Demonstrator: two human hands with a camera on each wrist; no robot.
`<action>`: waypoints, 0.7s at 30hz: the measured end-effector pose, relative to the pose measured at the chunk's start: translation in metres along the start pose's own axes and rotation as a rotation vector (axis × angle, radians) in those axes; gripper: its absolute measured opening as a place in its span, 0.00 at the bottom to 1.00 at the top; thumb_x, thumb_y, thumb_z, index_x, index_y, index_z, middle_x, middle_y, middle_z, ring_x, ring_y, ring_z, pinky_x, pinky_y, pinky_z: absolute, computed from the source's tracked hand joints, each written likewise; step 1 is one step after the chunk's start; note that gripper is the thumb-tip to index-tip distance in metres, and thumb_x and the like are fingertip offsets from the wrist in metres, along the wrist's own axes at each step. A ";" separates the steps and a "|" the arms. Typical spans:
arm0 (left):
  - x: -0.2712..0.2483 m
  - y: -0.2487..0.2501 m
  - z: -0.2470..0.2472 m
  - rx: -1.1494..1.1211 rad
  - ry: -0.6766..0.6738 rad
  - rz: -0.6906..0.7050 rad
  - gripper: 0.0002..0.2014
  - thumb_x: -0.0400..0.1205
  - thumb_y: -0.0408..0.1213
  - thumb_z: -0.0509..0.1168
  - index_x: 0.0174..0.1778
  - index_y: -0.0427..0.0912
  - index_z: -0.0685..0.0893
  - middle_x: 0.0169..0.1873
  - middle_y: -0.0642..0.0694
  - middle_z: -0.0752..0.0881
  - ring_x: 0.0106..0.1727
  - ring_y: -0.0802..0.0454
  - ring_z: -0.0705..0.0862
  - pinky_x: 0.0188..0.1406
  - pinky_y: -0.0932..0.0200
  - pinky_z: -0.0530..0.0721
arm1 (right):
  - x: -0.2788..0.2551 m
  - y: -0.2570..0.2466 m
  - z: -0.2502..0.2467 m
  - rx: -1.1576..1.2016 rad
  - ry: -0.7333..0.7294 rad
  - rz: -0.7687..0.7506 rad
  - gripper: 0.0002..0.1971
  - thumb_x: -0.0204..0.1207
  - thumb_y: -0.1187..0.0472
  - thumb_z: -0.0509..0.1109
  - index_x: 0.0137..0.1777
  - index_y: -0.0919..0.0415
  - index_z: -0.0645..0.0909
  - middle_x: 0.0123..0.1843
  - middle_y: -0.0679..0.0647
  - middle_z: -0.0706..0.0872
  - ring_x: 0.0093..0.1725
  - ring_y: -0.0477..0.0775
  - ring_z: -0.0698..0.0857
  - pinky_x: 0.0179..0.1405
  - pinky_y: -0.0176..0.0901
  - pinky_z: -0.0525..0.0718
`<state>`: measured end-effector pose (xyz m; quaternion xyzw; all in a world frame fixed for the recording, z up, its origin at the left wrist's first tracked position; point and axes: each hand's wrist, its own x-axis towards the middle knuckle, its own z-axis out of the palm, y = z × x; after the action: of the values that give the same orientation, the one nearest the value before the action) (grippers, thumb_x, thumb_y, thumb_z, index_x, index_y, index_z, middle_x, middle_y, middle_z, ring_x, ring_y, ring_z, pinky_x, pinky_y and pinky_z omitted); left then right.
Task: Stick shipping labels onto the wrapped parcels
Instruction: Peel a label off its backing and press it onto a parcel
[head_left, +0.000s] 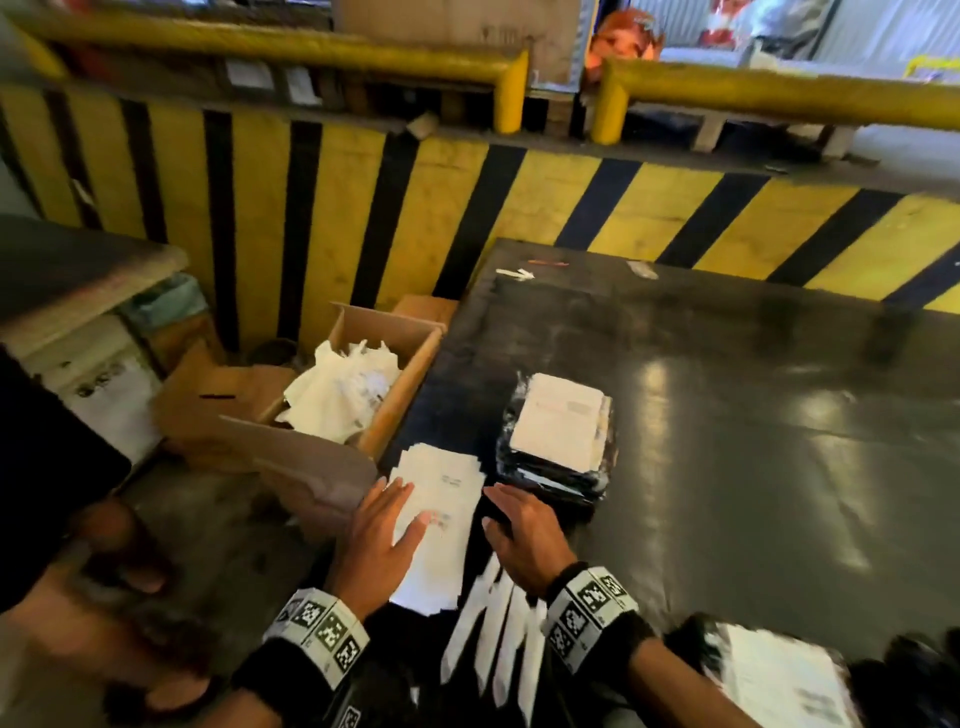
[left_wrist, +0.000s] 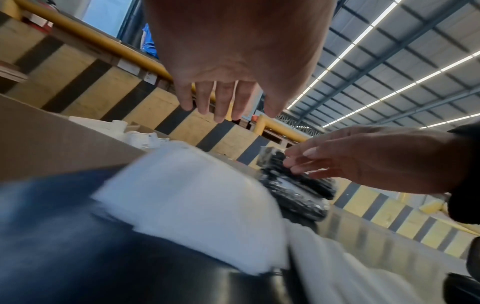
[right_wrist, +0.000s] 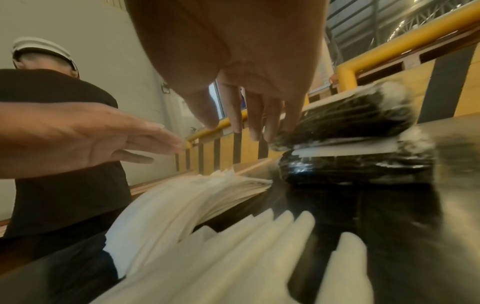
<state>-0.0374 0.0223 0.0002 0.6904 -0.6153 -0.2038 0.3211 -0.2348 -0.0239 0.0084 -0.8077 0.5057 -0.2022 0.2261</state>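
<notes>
White labels (head_left: 439, 525) lie stacked at the tabletop (head_left: 727, 415) near edge, the parcels (head_left: 558, 441) just beyond. Our left hand (head_left: 382, 540) hovers flat over the labels, the right hand (head_left: 524, 535) spread by the parcels; neither holds anything. We'd lift one label by a corner, then smooth it flat.

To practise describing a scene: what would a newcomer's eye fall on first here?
Probably the yellow-and-black striped barrier behind the dark table. Next, the stack of black wrapped parcels mid-table, and the left hand over the pile of white labels, the right hand beside it.
</notes>
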 end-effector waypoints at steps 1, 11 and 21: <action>0.005 -0.008 -0.003 0.009 -0.013 -0.018 0.43 0.70 0.68 0.46 0.70 0.39 0.77 0.73 0.42 0.75 0.77 0.45 0.68 0.75 0.57 0.59 | 0.006 -0.004 0.006 -0.005 -0.045 0.021 0.27 0.74 0.50 0.56 0.69 0.64 0.77 0.69 0.63 0.80 0.69 0.62 0.79 0.70 0.48 0.72; 0.025 -0.040 -0.001 0.025 -0.109 -0.049 0.32 0.74 0.56 0.53 0.64 0.36 0.83 0.63 0.40 0.84 0.66 0.44 0.80 0.69 0.53 0.74 | 0.025 -0.024 0.037 0.036 -0.136 0.176 0.24 0.75 0.51 0.56 0.68 0.59 0.78 0.66 0.58 0.83 0.67 0.59 0.79 0.68 0.50 0.75; 0.045 -0.035 0.001 -0.149 0.030 -0.086 0.16 0.78 0.29 0.67 0.63 0.34 0.82 0.60 0.39 0.85 0.61 0.43 0.82 0.63 0.53 0.78 | 0.029 -0.031 0.031 -0.013 0.000 0.144 0.18 0.77 0.58 0.62 0.65 0.55 0.81 0.56 0.58 0.88 0.57 0.60 0.84 0.58 0.45 0.78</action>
<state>-0.0060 -0.0204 -0.0200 0.6936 -0.5633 -0.2524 0.3714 -0.1833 -0.0338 0.0032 -0.7707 0.5638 -0.1821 0.2346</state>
